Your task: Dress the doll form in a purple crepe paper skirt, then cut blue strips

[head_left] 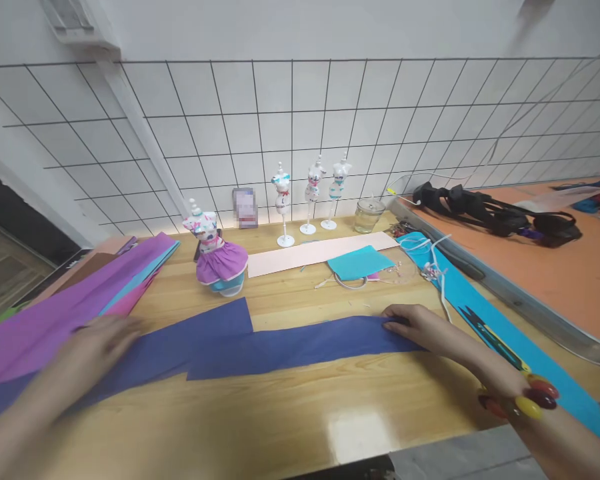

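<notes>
Two dark blue fabric strips overlap across the wooden table. The right strip [305,345] has its right end pinched between the thumb and fingers of my right hand [415,327]. Over the left strip [180,340] is my left hand [100,343], smeared by motion, so its grip does not show. Beside it lie stacked fabric strips, with a purple one [80,297] on top. Behind the blue strips stands a small dress form [207,233] wearing a purple skirt [223,262]. Thread snips [495,340] rest on a turquoise strip [545,373] near my right forearm.
Several small white dress forms [283,207] stand at the back near a glass jar [369,215]. A pale pink strip [300,253] and a turquoise fabric piece [360,262] lie before them. To the right, black straps [495,210] lie on an orange surface [545,280] with a raised edge.
</notes>
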The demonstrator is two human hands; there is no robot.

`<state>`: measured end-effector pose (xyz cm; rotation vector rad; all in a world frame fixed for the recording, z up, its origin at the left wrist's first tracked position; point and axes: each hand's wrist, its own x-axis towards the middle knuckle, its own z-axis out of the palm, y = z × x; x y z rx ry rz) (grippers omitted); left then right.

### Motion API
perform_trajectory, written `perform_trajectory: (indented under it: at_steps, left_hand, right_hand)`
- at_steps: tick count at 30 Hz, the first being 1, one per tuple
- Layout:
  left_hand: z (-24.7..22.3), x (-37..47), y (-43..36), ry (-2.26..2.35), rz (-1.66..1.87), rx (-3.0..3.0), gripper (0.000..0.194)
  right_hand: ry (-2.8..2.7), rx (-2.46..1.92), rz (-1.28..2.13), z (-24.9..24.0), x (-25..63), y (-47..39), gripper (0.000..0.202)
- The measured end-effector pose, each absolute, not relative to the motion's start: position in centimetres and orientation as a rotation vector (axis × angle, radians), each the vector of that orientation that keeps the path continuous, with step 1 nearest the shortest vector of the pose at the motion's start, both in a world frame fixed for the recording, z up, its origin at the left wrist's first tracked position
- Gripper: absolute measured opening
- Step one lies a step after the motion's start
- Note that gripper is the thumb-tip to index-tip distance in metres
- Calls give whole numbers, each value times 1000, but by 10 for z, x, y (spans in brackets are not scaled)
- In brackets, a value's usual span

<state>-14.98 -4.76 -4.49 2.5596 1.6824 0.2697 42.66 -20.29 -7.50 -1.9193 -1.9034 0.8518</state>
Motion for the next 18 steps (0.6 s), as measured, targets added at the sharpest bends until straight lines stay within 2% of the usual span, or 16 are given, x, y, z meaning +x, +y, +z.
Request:
perform_trajectory:
  at_steps: [4,7,18]
  left_hand:
    - [-56,-25,-75,1184,176,2606,36]
    - [-67,32,-85,997,80,2609,37]
    - [-71,48,-64,985,-34,2420,24]
  right_hand:
    - [-1966,-1942,771,-68,428,-198,24]
    - [-1993,-1989,738,-64,435,-199,23]
    - [-1916,-2084,794,-73,477,-211,26]
